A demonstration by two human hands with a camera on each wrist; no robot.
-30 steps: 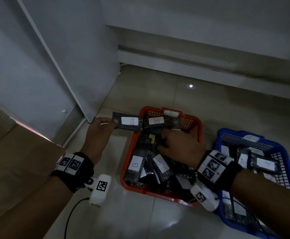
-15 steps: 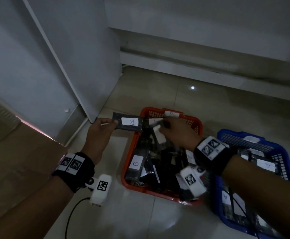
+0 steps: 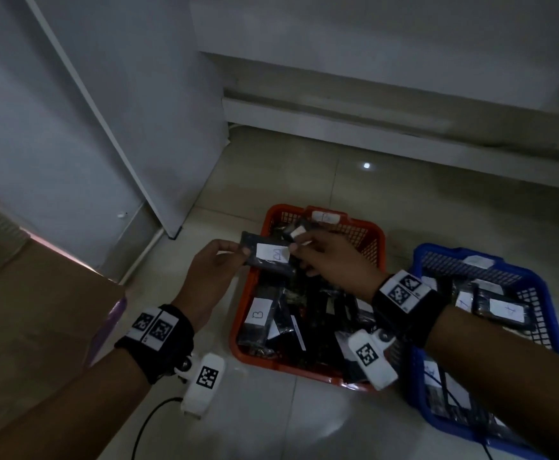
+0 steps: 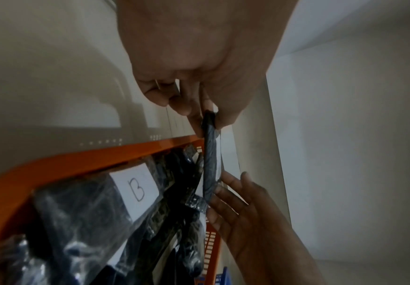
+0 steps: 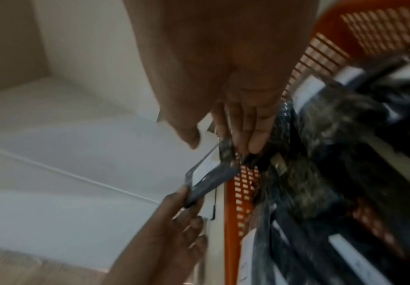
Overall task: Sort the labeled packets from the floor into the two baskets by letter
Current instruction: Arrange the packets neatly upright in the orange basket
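- A dark packet with a white "B" label (image 3: 268, 254) hangs at the centre of the head view, above the left rim of the orange basket (image 3: 376, 234).
- The left hand (image 3: 210, 273) pinches the packet's left end between thumb and fingers.
- The right hand (image 3: 334, 260) has its fingertips at the packet's right end; a second, smaller packet (image 3: 296, 231) shows just above its fingers. How firmly this hand grips cannot be told.
- The orange basket is filled with dark packets, one labelled "B" (image 3: 259, 312) lower left.
- The blue basket (image 3: 537, 280) sits at right, just beside the orange one, also holding labelled packets.
- Both baskets stand on a pale tiled floor (image 3: 255, 419).
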